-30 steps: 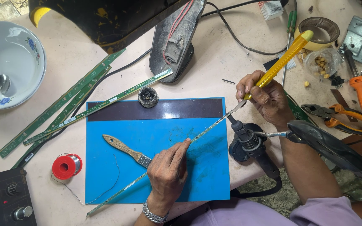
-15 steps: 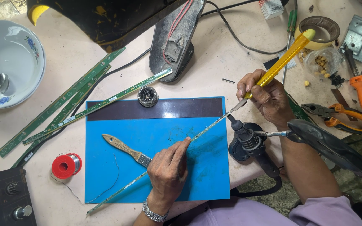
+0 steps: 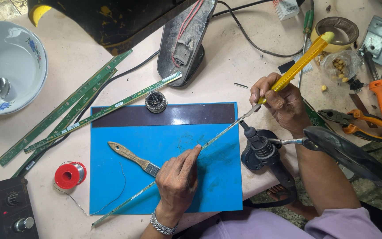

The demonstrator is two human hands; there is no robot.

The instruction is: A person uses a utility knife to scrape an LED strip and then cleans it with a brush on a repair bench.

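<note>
My left hand (image 3: 177, 175) presses down on a long thin green circuit strip (image 3: 219, 136) that lies diagonally across the blue work mat (image 3: 124, 186). My right hand (image 3: 281, 102) grips a yellow-handled knife tool (image 3: 299, 64) with its metal tip touching the strip's upper end near the mat's right edge. A wooden-handled brush (image 3: 131, 157) lies on the mat just left of my left hand. A small round tin of dark paste (image 3: 156, 102) sits at the mat's top edge.
Several green circuit strips (image 3: 67, 115) lie left of the mat. A red solder spool (image 3: 69, 174), a flowered bowl with a spoon (image 3: 9, 66), a black soldering iron in its stand (image 3: 261, 148), orange-handled pliers (image 3: 354, 121) and a tape roll (image 3: 341, 28) surround the work area.
</note>
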